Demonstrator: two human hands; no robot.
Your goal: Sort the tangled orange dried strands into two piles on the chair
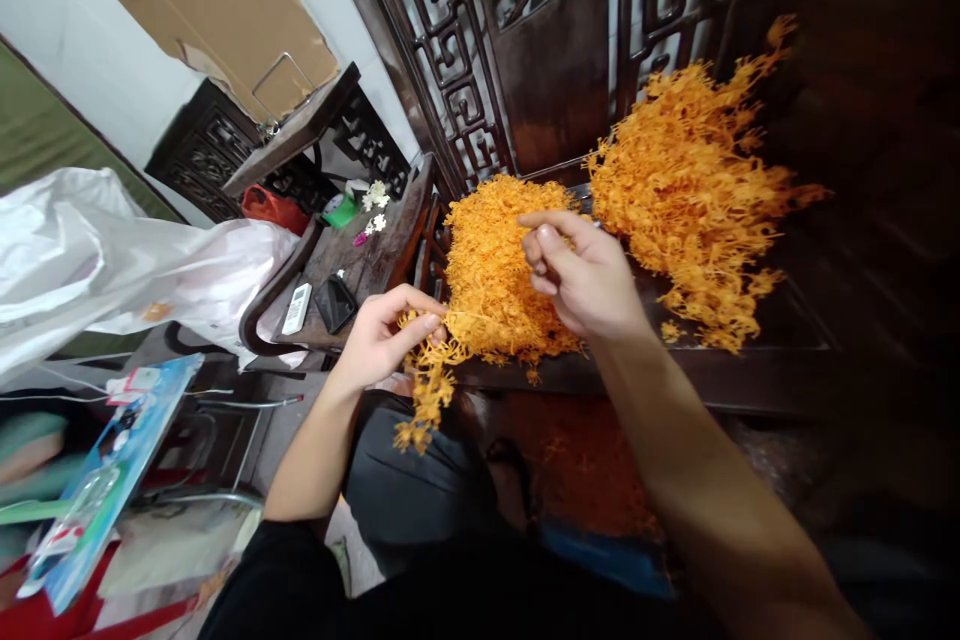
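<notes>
My left hand (394, 330) pinches a strand of orange plastic flower pieces (430, 395), which dangles below its fingers at the front left of a heap. That heap of orange pieces (499, 265) lies on a dark carved wooden bench (547, 100). Over the heap's right side is my right hand (585, 275), index finger pointing left and the other fingers curled; whether anything small sits between them cannot be made out. A second, larger orange pile (690, 190) spreads over the bench further right.
On a wooden side table (360, 270) at the left are a white remote (297, 309), a black case (334, 303), green tape (340, 210) and white flowers (375, 195). White plastic bags (135, 260) hang left, above a blue-topped small table (135, 460).
</notes>
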